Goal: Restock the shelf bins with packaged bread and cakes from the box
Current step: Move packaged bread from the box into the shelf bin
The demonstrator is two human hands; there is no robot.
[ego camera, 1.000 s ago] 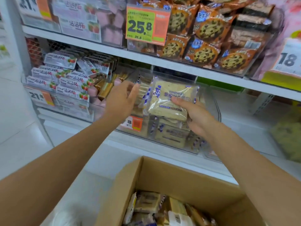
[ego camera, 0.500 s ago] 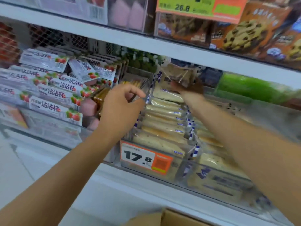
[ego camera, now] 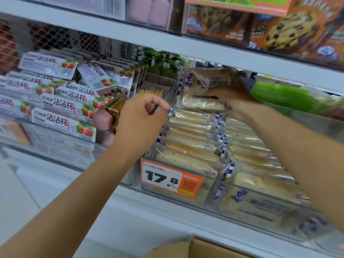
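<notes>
Seemingly light, soft and crushable, the bread packet point(ego camera: 204, 84) was held by its edge in the right hand point(ego camera: 232, 98); left hand point(ego camera: 141, 120) curled, grasp indeterminable.

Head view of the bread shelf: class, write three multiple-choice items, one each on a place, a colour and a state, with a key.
1. Where is the 17.8 price tag? A on the bread bin front; B on the cardboard box; C on the top shelf.
2. What colour are the packs right of the bread bin? A red; B green; C black.
3. What is the right hand doing? A hanging idle; B pressing the tag; C gripping a bread packet.
Key: A, it sits on the bin's clear front; B, they are bright green; C, its fingers curl round the packet.
</notes>
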